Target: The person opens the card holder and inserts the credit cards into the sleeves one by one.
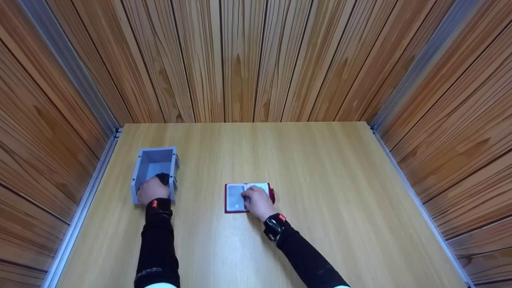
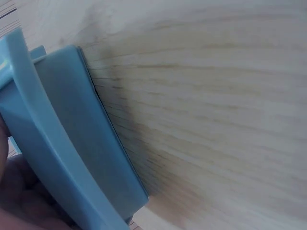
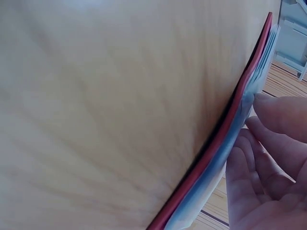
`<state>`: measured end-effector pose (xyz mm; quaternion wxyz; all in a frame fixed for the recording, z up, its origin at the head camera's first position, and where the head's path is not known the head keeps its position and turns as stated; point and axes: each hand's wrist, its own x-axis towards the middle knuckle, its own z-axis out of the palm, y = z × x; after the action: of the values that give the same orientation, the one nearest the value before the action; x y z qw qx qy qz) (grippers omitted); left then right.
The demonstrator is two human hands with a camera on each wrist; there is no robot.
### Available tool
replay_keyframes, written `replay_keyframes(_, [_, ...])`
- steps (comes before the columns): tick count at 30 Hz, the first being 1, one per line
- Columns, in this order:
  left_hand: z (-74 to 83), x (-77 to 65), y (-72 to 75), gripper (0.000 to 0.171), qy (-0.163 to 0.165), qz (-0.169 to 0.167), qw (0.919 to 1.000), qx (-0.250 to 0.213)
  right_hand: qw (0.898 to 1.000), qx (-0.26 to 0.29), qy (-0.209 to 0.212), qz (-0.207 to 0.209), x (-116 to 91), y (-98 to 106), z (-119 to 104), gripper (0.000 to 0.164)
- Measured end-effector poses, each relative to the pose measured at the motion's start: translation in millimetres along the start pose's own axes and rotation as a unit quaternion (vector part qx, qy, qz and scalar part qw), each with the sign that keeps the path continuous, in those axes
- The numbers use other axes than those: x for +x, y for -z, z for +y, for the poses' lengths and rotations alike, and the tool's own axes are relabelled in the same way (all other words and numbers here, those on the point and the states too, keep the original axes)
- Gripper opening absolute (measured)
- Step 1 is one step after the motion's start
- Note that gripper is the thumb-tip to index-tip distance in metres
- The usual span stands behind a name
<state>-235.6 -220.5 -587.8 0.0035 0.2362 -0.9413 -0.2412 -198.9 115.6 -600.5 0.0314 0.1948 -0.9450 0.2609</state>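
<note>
At the left of the table, my left hand (image 1: 153, 189) reaches into a blue-grey plastic bin (image 1: 154, 149). A small black thing (image 1: 163, 177) shows beside its fingers, and I cannot tell whether they hold it. In the left wrist view the bin wall (image 2: 96, 129) partly hides the hand. My right hand (image 1: 259, 203) is over an opened red card holder (image 1: 226, 200) with clear plastic sleeves, lying near the table's middle. In the right wrist view, the thumb and curled fingers pinch the edge of the sleeves (image 3: 249, 98) above the red cover (image 3: 211, 158).
The light wood table (image 1: 320, 180) extends to the right of the card holder. Wood-plank walls (image 1: 240, 60) enclose the back and both sides, with metal rails (image 1: 416, 192) along the table's side edges.
</note>
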Motion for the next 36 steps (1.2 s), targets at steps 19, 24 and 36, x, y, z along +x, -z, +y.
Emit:
replay_keyframes(19, [5.3, 0.2, 0.0, 0.022, 0.017, 0.005, 0.9998, 0.012, 0.999, 0.006, -0.026, -0.019, 0.7, -1.2, -0.4, 0.03])
replay_keyframes(24, [4.5, 0.1, -2.6, 0.027, 0.012, 0.03, 0.9994, -0.013, 1.0, -0.002, -0.018, -0.012, 0.7, -2.2, 0.2, 0.029])
replay_keyframes(36, [-0.8, -3.5, -3.9, 0.021, -0.015, 0.087, 0.993, -0.078, 1.0, -0.012, -0.018, -0.013, 1.2, -3.2, 0.5, 0.03])
